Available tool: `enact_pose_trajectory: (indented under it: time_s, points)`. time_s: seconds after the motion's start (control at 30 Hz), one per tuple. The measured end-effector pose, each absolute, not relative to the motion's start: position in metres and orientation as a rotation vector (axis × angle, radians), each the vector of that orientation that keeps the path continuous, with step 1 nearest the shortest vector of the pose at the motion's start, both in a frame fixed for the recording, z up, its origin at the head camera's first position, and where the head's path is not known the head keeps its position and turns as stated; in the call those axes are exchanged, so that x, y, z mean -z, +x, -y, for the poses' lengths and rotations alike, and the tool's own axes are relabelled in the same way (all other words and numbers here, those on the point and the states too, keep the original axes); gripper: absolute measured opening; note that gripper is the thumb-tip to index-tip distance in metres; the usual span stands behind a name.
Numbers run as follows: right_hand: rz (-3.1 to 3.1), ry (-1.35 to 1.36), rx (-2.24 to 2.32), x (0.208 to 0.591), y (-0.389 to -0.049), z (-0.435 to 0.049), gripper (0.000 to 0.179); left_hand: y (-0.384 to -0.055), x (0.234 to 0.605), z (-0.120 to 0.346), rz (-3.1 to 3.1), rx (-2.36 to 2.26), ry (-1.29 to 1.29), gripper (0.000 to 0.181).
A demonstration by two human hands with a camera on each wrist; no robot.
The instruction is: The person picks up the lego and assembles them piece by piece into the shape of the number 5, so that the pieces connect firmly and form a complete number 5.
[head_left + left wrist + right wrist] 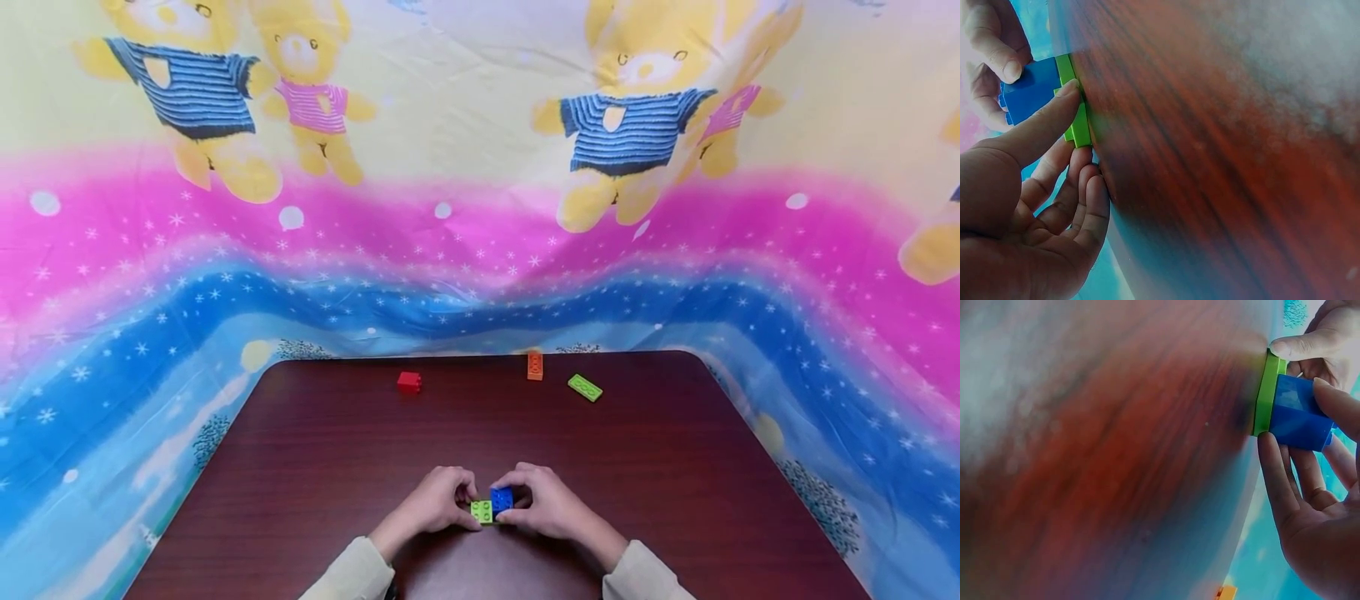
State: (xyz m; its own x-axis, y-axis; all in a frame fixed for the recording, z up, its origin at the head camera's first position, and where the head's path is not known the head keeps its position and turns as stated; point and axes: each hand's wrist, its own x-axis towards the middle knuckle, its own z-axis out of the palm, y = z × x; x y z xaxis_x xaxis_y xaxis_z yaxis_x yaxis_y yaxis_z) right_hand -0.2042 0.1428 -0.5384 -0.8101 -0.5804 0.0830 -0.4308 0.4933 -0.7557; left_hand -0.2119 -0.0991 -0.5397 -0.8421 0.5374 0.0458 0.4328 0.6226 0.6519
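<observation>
In the head view a lime-green flat toy brick (481, 512) lies near the front of the table, its studs facing up. A blue brick (502, 499) stands on its right part; whether it is fully pressed down I cannot tell. My left hand (441, 502) pinches the green brick at its left end, the thumb (1067, 90) on the near side. My right hand (550, 505) grips the blue brick between thumb and fingers. In the right wrist view one fingertip (1265, 439) also touches the end of the green brick.
Toward the back of the dark wooden table (330, 442) lie a red brick (408, 382), an orange brick (535, 366) and another lime-green flat brick (585, 387). A cloth printed with bears (480, 225) hangs behind and around the table.
</observation>
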Motion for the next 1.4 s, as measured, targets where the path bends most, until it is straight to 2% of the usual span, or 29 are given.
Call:
enact_pose_trajectory:
  time_s: [0.23,0.37,0.53,0.7,0.93,1.13,1.4]
  points:
    - [-2.498,-0.931,1.232,0.537,-0.210,-0.152,0.040,-0.210,0.538,0.099,-2.685,-1.029,0.811,0.034]
    - [-2.546,-0.904,1.274,0.531,-0.224,-0.159,0.041,-0.211,0.538,0.099,-2.688,-1.032,0.818,0.033]
    - [-2.725,-0.783,1.283,0.522,-0.260,-0.166,0.038,-0.211,0.537,0.100,-2.704,-1.015,0.825,0.034]
    - [-2.865,-0.569,1.316,0.521,-0.312,-0.172,0.040,-0.211,0.537,0.100,-2.710,-1.002,0.826,0.034]
    - [-2.994,-0.283,1.272,0.534,-0.381,-0.179,0.059,-0.211,0.539,0.100,-2.693,-1.015,0.817,0.034]
    - [-2.948,-0.105,1.259,0.548,-0.407,-0.176,0.074,-0.209,0.540,0.101,-2.687,-1.005,0.795,0.032]
    - [-2.982,-0.137,1.044,0.556,-0.425,-0.171,0.074,-0.211,0.539,0.099,-2.719,-0.965,0.798,0.034]
